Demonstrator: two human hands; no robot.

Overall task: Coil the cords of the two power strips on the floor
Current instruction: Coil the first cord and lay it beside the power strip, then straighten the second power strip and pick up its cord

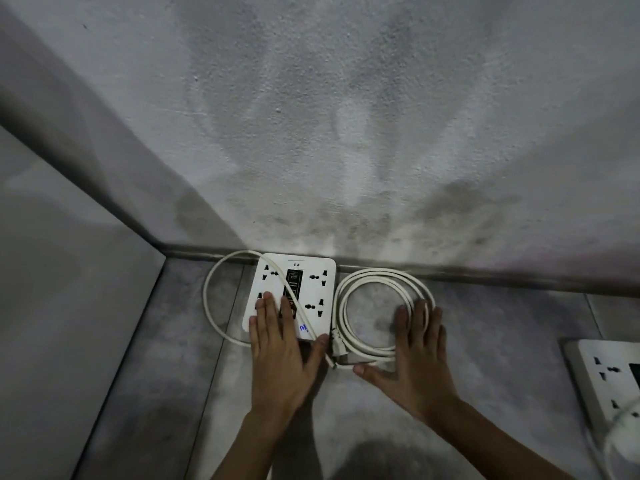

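A white square power strip (311, 282) lies on the floor against the wall. Its white cord loops out to the left, crosses the strip's face and ends in a round coil (349, 317) of several turns to the right of the strip, with the plug (337, 348) at the coil's near left. My left hand (280, 358) lies flat, fingers spread, on the strip's near edge. My right hand (415, 358) lies flat on the coil's right side, fingers apart. A second white power strip (602, 379) with its own cord (620, 427) sits at the right edge, partly cut off.
A rough grey wall (346, 133) rises right behind the strip. A side wall or panel (69, 271) closes the left. The grey tiled floor (502, 341) stretches between the coil and the second strip.
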